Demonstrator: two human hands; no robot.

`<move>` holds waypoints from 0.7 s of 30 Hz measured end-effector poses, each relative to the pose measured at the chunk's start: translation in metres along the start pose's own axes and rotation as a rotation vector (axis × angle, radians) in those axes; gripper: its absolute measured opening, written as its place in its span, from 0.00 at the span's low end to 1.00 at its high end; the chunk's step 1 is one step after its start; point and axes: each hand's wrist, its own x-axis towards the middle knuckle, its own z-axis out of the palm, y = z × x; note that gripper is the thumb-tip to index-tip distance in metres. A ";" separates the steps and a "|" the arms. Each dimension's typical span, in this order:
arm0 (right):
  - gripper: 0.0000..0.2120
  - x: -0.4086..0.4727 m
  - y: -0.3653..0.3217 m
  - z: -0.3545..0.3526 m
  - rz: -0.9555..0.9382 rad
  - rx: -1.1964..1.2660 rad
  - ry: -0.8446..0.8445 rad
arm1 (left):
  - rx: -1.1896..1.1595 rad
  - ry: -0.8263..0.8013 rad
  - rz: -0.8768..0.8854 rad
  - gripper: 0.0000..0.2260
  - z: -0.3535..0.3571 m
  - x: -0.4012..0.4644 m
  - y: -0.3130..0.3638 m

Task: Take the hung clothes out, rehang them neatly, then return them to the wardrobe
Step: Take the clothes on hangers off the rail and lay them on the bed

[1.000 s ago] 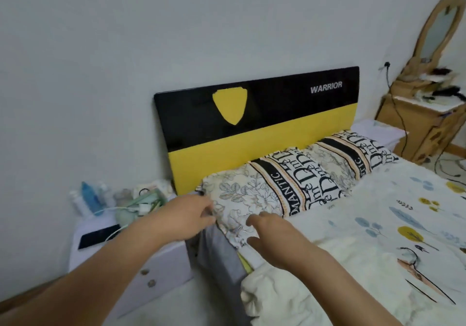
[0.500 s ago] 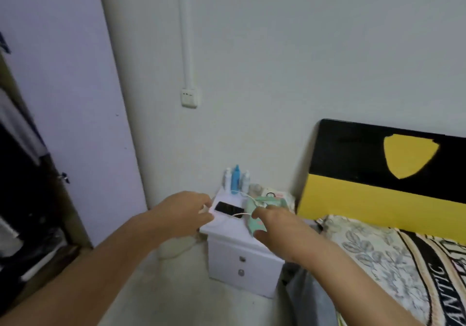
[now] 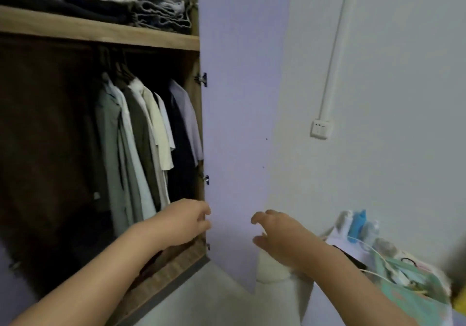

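The wardrobe (image 3: 100, 134) fills the left half of the frame, its pale lilac door (image 3: 239, 99) swung open and standing edge-on through the middle. In the dark hanging bay below the shelf (image 3: 95, 30), a row of shirts (image 3: 148, 134) hangs tightly together at centre left: grey-green, white, olive, cream, a dark one and a pale lilac one nearest the door hinges. Folded clothes (image 3: 156, 0) are stacked on the shelf at the upper left. Both bare arms reach up from the bottom edge. The left hand (image 3: 187, 221) is at lower centre, just in front of the wardrobe's right side panel and below the shirts' hems; its fingers are loosely curled and hold nothing. The right hand (image 3: 276, 235) is a little to its right, in front of the door's lower part, fingers spread and bent, also holding nothing. The two hands are apart, with the door's face between them. At lower right a white nightstand (image 3: 338, 240) carries bottles (image 3: 358, 225), a cable and a blurred green item. A wall switch (image 3: 319, 128) sits at the right of the frame under a white conduit (image 3: 335, 48).
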 end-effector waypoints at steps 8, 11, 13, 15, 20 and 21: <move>0.19 0.092 -0.099 0.002 -0.162 0.075 0.010 | -0.061 0.081 -0.189 0.16 -0.057 -0.008 -0.115; 0.19 0.122 -0.119 0.004 -0.215 0.121 0.017 | -0.111 0.126 -0.246 0.17 -0.067 -0.003 -0.142; 0.18 0.145 -0.129 0.003 -0.252 0.128 0.036 | -0.145 0.150 -0.281 0.18 -0.072 0.004 -0.157; 0.17 0.169 -0.137 0.001 -0.293 0.143 0.051 | -0.187 0.176 -0.306 0.18 -0.077 0.016 -0.172; 0.21 0.234 -0.149 -0.008 -0.384 0.191 0.044 | -0.190 0.248 -0.364 0.17 -0.088 0.056 -0.202; 0.21 0.249 -0.149 -0.011 -0.404 0.196 0.059 | -0.191 0.263 -0.371 0.16 -0.091 0.065 -0.208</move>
